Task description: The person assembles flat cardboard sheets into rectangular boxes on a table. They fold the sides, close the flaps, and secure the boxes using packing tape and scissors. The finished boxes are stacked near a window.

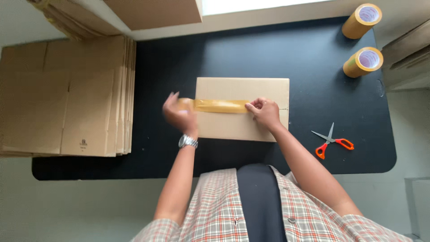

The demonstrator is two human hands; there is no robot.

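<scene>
A closed cardboard box (242,89) lies on a black table (268,49) in front of me. A strip of brown tape (221,105) runs along its middle seam. My left hand (180,114) is blurred at the box's left edge, gripping a roll of brown tape at the strip's left end. My right hand (264,112) presses the strip's right end down onto the box with its fingertips. A silver watch (188,141) sits on my left wrist.
Scissors with orange handles (332,140) lie to the right of the box. Two rolls of brown tape (362,20) (363,62) stand at the far right. A stack of flattened cardboard boxes (67,96) fills the left side. More cardboard (152,13) lies at the back.
</scene>
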